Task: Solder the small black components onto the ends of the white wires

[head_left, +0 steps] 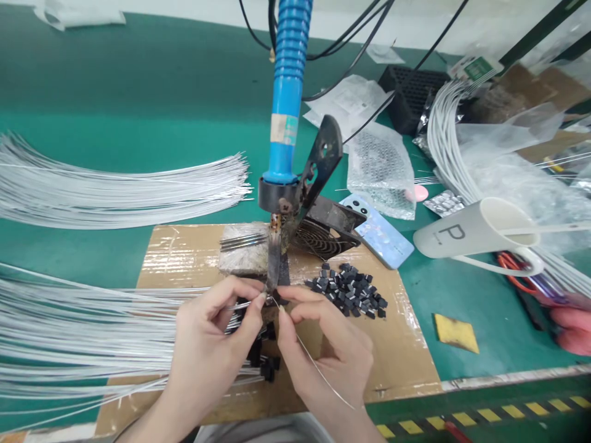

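Note:
My left hand point(210, 335) is closed in a pinch on a white wire, its end close under the tip of a blue-handled soldering iron point(285, 98). The iron hangs upright, tip down, in a black metal bracket point(321, 157). Between the fingertips of my right hand point(325, 344) is a thin strand of solder wire point(318, 368), trailing down across the palm. Its upper end meets the iron tip area; the exact contact is hidden by my fingers. Below my hands, black connectors point(268, 367) sit on the ends of white wires point(92, 335).
Loose small black connectors point(348, 289) lie heaped on the cardboard sheet point(406, 344), near a small fan point(323, 231). Another wire bundle point(124, 191) lies behind on the left. To the right are a phone point(381, 231), a white mug point(462, 231) and a yellow sponge point(456, 333).

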A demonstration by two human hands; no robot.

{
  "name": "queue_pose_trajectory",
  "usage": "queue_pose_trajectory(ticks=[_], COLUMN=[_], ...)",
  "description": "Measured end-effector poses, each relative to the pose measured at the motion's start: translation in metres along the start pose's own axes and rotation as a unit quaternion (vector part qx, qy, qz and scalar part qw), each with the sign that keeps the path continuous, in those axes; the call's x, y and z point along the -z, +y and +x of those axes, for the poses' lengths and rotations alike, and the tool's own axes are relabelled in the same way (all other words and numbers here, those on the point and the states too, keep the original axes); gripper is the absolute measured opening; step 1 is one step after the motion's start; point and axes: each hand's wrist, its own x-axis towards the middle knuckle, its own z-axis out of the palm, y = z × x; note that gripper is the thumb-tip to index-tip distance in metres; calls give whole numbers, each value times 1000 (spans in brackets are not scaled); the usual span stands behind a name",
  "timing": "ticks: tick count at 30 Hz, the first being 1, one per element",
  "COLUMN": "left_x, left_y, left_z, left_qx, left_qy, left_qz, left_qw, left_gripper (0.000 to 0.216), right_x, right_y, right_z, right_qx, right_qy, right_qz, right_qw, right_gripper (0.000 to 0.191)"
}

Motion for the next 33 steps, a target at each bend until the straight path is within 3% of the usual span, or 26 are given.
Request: queue_pose_trajectory(ticks=[20, 33], left_x=[1, 0], left_y=[2, 1], left_z=[0, -1], left_qx=[3, -9], left_qy=[-5, -5], left_qz=[29, 21], left_qw=[1000, 1000], left_gripper=[12, 12], right_x=[-1, -4], right_y=[0, -2], right_z=[-1, 4], right_qx=[7, 62], right_qy=[5, 24], right_qz=[1, -41], right_qw=[1000, 997], right_gripper=[20, 18])
